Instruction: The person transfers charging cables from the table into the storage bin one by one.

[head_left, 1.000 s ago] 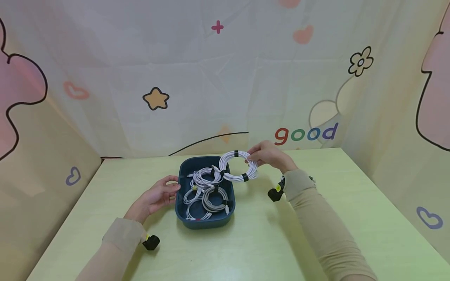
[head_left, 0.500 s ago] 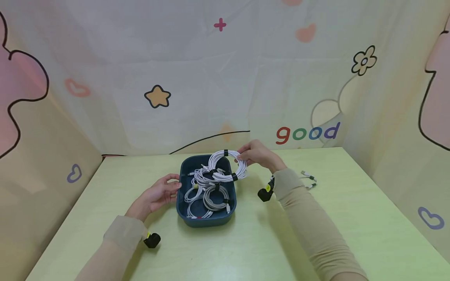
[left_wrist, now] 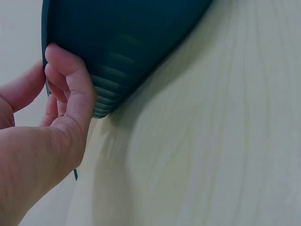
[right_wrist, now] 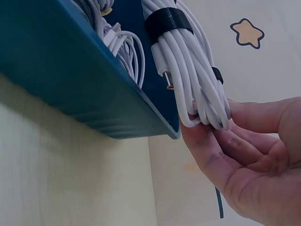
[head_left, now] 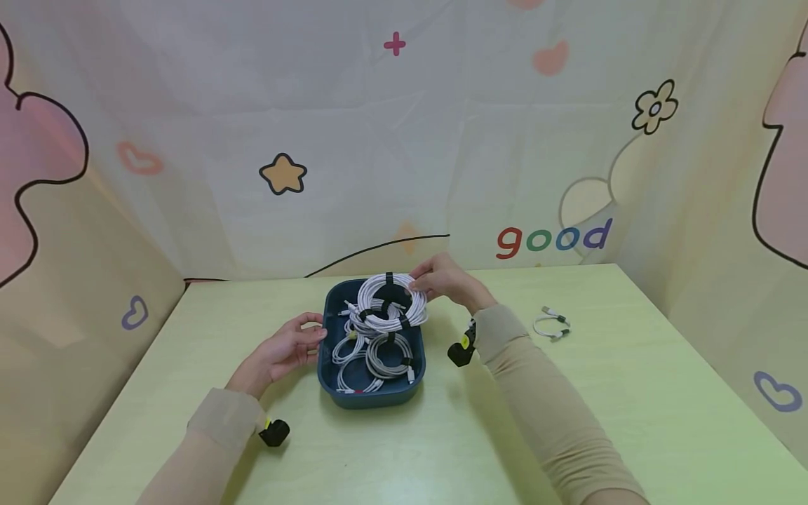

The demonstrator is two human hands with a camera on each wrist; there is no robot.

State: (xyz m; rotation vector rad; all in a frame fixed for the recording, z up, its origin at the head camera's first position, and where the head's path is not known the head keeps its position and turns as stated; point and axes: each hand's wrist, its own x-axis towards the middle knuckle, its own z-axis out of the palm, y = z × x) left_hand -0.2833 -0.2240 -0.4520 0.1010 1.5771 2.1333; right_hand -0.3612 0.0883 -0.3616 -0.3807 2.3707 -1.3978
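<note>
A dark blue plastic bin [head_left: 372, 401] stands on the table with several white and grey coiled cables [head_left: 386, 356] in it. My left hand [head_left: 287, 349] holds the bin's left rim; in the left wrist view its fingers are bent against the outer wall [left_wrist: 117, 52], with the thumb by the edge. My right hand [head_left: 448, 280] pinches the right side of a large white cable coil [head_left: 412, 324] bound with black straps. That coil is over the back part of the bin, overlapping the other coils. A metal plug [right_wrist: 168, 81] shows beside a strap in the right wrist view.
A short white cable with black-banded ends [head_left: 562, 319] lies on the light wooden table [head_left: 631, 393], right of the bin. A printed curtain [head_left: 353, 140] hangs behind and around the table.
My right hand has carried the large white coil leftward from the bin's right edge to over its back part. The short cable at right has come into sight. The left hand stays at the rim.
</note>
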